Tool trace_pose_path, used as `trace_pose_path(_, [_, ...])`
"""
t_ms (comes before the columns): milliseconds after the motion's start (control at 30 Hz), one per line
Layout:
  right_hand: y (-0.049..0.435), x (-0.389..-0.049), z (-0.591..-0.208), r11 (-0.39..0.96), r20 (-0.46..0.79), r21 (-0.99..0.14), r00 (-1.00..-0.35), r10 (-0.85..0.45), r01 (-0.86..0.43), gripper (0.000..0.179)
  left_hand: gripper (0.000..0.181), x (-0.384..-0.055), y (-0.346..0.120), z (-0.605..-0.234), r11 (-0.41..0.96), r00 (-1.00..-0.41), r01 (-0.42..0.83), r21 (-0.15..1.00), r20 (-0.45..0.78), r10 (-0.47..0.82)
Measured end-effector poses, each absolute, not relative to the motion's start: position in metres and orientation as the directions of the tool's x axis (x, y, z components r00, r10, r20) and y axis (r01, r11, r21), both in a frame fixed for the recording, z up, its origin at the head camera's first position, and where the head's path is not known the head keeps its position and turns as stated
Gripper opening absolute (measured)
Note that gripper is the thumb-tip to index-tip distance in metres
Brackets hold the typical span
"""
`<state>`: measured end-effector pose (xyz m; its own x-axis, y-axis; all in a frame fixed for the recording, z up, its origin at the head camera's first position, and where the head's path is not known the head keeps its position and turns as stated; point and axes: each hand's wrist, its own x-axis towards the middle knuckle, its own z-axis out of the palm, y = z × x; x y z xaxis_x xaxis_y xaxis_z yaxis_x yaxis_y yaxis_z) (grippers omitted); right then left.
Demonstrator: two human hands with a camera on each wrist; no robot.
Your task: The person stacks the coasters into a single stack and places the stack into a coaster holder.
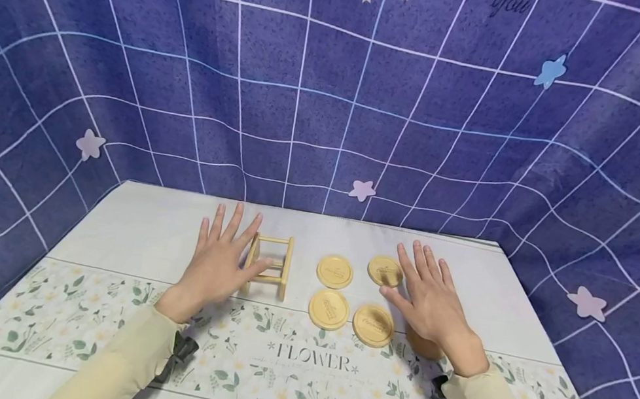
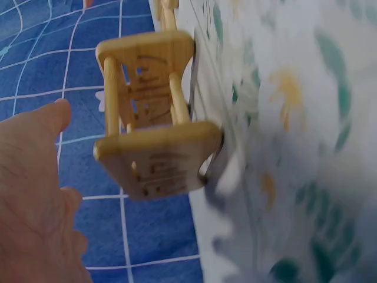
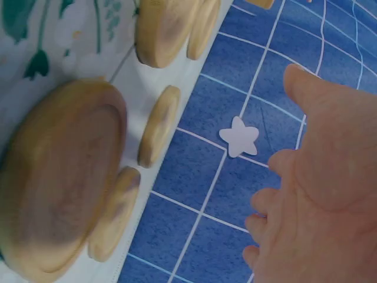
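My left hand (image 1: 212, 269) is spread, palm down, over the table beside a small wooden coaster rack (image 1: 287, 261); its thumb overlaps the rack in the head view. Two cut-out end panels joined by thin rods form the rack (image 2: 159, 159), as the left wrist view shows. Fingers apart, my right hand (image 1: 433, 302) hovers at the right of several round wooden coasters (image 1: 329, 310) with engraved faces. One more coaster (image 1: 424, 344) is partly hidden beneath the right wrist; it looms large as the nearest coaster (image 3: 65, 177) in the right wrist view. Neither hand holds anything.
A white tablecloth (image 1: 145, 226) with a floral band and the word FLOWER covers the table. Behind the far edge hangs a blue gridded curtain (image 1: 317, 120) with star shapes. Dark straps show at both sleeve cuffs.
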<state>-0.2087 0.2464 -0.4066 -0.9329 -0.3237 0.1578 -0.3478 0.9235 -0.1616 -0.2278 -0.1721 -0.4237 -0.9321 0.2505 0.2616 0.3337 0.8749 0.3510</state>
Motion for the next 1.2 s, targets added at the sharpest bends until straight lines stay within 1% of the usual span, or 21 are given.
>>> trace_pose_path(167, [0.249,-0.208,-0.411,0.919,0.170,-0.163,-0.927,-0.333,-0.360,0.090,0.096,-0.227,-0.166,-0.435,0.810,-0.938,0.340,0.478,0.235,0.255])
trace_pose_path(300, [0.251,-0.207,-0.414,0.919,0.177,-0.163,-0.927,-0.331,-0.359,0.090,0.099,-0.229,-0.164,-0.440,0.727,-0.949,0.315,0.610,0.199,0.244])
trace_pose_path(367, [0.252,-0.207,-0.415,0.918,0.183,-0.165,-0.926,-0.331,-0.361,0.090,0.100,-0.229,-0.164,-0.440,0.660,-0.963,0.263,0.704,0.150,0.224])
trace_pose_path(433, [0.253,-0.208,-0.417,0.916,0.191,-0.164,-0.923,-0.333,-0.365,0.090,0.100,-0.229,-0.163,-0.438,0.578,-0.974,0.185,0.795,0.069,0.217])
trace_pose_path(567, [0.254,-0.207,-0.420,0.914,0.189,-0.171,-0.922,-0.337,-0.368,0.090,0.097,-0.229,-0.161,-0.438,0.421,-0.980,0.037,0.906,-0.051,0.194])
trace_pose_path(667, [0.256,-0.207,-0.423,0.913,0.183,-0.179,-0.924,-0.335,-0.366,0.091,0.092,-0.228,-0.159,-0.439,0.342,-0.981,-0.007,0.940,-0.072,0.180])
trace_pose_path(767, [0.257,-0.207,-0.424,0.913,0.184,-0.184,-0.925,-0.333,-0.365,0.091,0.088,-0.229,-0.157,-0.442,0.270,-0.984,-0.008,0.963,-0.056,0.170])
trace_pose_path(867, [0.258,-0.206,-0.425,0.910,0.180,-0.194,-0.925,-0.335,-0.367,0.091,0.086,-0.230,-0.156,-0.446,0.229,-0.985,0.006,0.973,-0.034,0.169])
trace_pose_path(1033, [0.260,-0.204,-0.426,0.896,0.169,-0.220,-0.920,-0.354,-0.385,0.090,0.084,-0.231,-0.156,-0.453,0.152,-0.978,0.008,0.988,-0.024,0.207])
trace_pose_path(1200, [0.263,-0.203,-0.429,0.885,0.169,-0.242,-0.915,-0.366,-0.398,0.090,0.089,-0.233,-0.155,-0.458,0.132,-0.978,-0.003,0.991,-0.030,0.205])
